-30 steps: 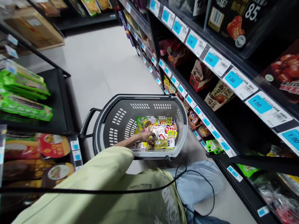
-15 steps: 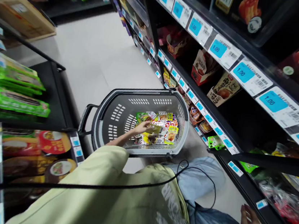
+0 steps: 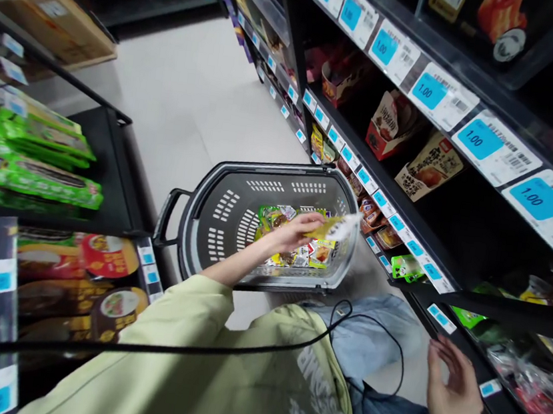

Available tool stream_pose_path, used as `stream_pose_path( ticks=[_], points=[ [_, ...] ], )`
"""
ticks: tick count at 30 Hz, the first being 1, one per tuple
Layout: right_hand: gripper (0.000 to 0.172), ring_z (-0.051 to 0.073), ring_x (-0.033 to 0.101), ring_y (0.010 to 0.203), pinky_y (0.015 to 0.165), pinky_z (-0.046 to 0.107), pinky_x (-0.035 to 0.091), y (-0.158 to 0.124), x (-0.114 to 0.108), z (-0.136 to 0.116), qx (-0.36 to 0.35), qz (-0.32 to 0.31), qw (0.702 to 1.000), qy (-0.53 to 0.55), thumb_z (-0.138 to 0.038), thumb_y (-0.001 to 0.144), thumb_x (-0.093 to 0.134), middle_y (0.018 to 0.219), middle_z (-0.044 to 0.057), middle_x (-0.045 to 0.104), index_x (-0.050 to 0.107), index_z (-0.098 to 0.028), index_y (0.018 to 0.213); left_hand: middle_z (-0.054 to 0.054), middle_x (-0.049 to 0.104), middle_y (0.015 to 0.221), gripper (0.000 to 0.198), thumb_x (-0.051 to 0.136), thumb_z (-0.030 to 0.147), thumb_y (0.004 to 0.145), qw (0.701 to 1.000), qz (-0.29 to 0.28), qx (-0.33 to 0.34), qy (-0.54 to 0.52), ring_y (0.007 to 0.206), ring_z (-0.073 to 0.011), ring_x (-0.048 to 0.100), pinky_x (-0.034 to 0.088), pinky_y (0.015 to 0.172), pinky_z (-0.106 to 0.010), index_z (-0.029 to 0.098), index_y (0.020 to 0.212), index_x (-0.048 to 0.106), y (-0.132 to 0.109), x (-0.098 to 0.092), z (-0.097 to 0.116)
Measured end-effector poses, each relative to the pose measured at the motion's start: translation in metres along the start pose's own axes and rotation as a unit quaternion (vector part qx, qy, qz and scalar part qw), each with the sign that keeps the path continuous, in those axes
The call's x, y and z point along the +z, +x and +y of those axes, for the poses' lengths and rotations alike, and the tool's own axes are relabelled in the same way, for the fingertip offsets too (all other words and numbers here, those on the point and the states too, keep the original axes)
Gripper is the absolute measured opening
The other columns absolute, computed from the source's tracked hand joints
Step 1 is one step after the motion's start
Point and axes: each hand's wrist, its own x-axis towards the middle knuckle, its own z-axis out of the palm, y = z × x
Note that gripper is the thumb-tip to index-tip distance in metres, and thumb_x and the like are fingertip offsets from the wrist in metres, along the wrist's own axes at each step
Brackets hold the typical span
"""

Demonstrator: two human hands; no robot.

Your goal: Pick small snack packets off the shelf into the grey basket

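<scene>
A grey shopping basket (image 3: 213,226) stands on the aisle floor with several small snack packets (image 3: 318,252) piled in its right half. My left hand (image 3: 294,230) is over the basket, closed on a yellow-and-white snack packet (image 3: 337,228) lifted above the pile. My right hand (image 3: 453,390) hovers at the lower right, above my knee and close to the bottom shelf, with fingers spread and nothing in it.
Black shelves (image 3: 414,150) with blue price tags and snack boxes line the right side. On the left a rack holds green packets (image 3: 30,163) and red bowls (image 3: 99,259). A black cable (image 3: 249,348) crosses my lap. The pale floor (image 3: 189,95) runs ahead.
My left hand has lifted a yellow-and-white packet out of the pile and moved it right. My right hand has risen from the floor edge and opened its fingers.
</scene>
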Motion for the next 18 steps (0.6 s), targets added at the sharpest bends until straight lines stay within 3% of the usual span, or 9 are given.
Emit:
stream_pose_path(
  ticks=[4,6,8,9,11,14,16,17,18],
  points=[
    [0.093,0.033,0.069,0.124,0.099,0.051,0.06,0.022,0.062,-0.07,-0.006,-0.106,0.976,0.193,-0.029,0.068,0.095,0.146,0.02,0.063,0.051,-0.027,0.149,-0.005,0.073,0.096,0.038,0.083,0.044,0.085,0.973,-0.176,-0.138,0.047,0.065,-0.0096,0.065,0.048,0.052,-0.02,0.023,0.115,0.076,-0.009,0.076,0.004],
    [0.085,0.033,0.071,0.122,0.1,0.054,0.059,0.027,0.088,-0.089,-0.005,-0.14,0.961,0.239,-0.028,0.067,0.096,0.135,0.017,0.071,0.057,-0.027,0.142,-0.007,0.075,0.104,0.038,0.081,0.048,0.087,0.943,-0.27,-0.181,0.068,0.072,-0.0124,0.07,0.05,0.053,-0.022,0.026,0.118,0.078,-0.011,0.097,0.003],
    [0.049,0.03,0.077,0.104,0.094,0.052,0.062,0.028,0.108,-0.095,-0.015,-0.138,0.955,0.261,-0.027,0.072,0.092,0.106,0.011,0.08,0.07,-0.023,0.116,-0.009,0.076,0.112,0.041,0.074,0.055,0.091,0.916,-0.338,-0.197,0.083,0.08,-0.0161,0.073,0.052,0.056,-0.024,0.027,0.121,0.077,-0.009,0.102,0.004],
    [0.032,0.028,0.078,0.094,0.09,0.049,0.063,0.028,0.115,-0.093,-0.018,-0.126,0.956,0.265,-0.027,0.074,0.09,0.094,0.009,0.079,0.072,-0.021,0.1,-0.01,0.076,0.117,0.044,0.068,0.06,0.094,0.91,-0.355,-0.193,0.093,0.085,-0.018,0.074,0.054,0.059,-0.027,0.028,0.125,0.075,-0.007,0.097,0.004],
    [0.022,0.025,0.076,0.084,0.084,0.044,0.065,0.026,0.123,-0.083,0.005,-0.07,0.965,0.254,-0.027,0.075,0.09,0.082,0.007,0.077,0.07,-0.019,0.081,-0.012,0.076,0.122,0.051,0.055,0.064,0.101,0.917,-0.34,-0.155,0.143,0.092,-0.0207,0.075,0.058,0.069,-0.032,0.028,0.134,0.069,0.0,0.071,0.005],
    [0.031,0.022,0.075,0.088,0.09,0.042,0.065,0.024,0.12,-0.056,0.098,0.086,0.966,0.224,-0.035,0.071,0.093,0.087,0.006,0.076,0.07,-0.018,0.084,-0.013,0.077,0.118,0.045,0.052,0.053,0.105,0.915,-0.195,-0.042,0.351,0.096,-0.022,0.072,0.055,0.083,-0.035,0.02,0.129,0.071,0.012,0.006,-0.002],
    [0.041,0.024,0.075,0.1,0.101,0.045,0.063,0.021,0.108,-0.038,0.148,0.163,0.952,0.212,-0.041,0.067,0.095,0.096,0.005,0.076,0.069,-0.018,0.091,-0.011,0.079,0.107,0.034,0.057,0.042,0.103,0.837,-0.099,-0.029,0.537,0.094,-0.0224,0.07,0.052,0.086,-0.034,0.015,0.109,0.078,0.016,-0.042,-0.016],
    [0.045,0.027,0.075,0.107,0.107,0.049,0.06,0.019,0.1,-0.03,0.167,0.182,0.947,0.206,-0.043,0.065,0.095,0.101,0.006,0.076,0.069,-0.019,0.092,-0.009,0.079,0.096,0.029,0.061,0.037,0.1,0.798,-0.09,-0.059,0.593,0.087,-0.0213,0.07,0.051,0.083,-0.032,0.015,0.098,0.079,0.015,-0.063,-0.025],
    [0.046,0.03,0.073,0.115,0.112,0.053,0.056,0.016,0.091,-0.023,0.184,0.192,0.944,0.196,-0.044,0.064,0.095,0.106,0.007,0.077,0.069,-0.02,0.093,-0.007,0.078,0.086,0.023,0.067,0.033,0.095,0.786,-0.092,-0.077,0.606,0.081,-0.0205,0.069,0.05,0.079,-0.03,0.014,0.09,0.079,0.013,-0.081,-0.035]
  ],
)
